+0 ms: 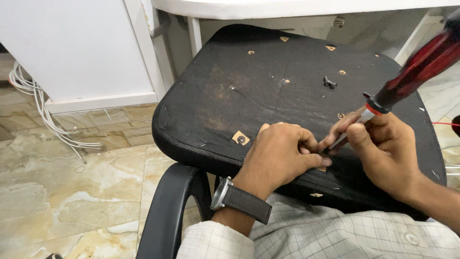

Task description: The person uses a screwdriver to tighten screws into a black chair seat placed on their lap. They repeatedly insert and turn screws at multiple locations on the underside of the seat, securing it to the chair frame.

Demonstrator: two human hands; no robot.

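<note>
Your right hand grips a red-handled screwdriver, its tip down at the lower centre of the frame on the upturned black chair seat. Your left hand pinches closed beside that tip. A loose black screw lies well apart, upper right.

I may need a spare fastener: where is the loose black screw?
The loose black screw lies on the upturned black fabric chair seat, upper right in the head view, beyond both hands.

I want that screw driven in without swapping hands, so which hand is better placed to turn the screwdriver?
Right. The right hand already grips the red-handled screwdriver, tip at the chair seat underside; the left hand pinches at the tip.
</note>
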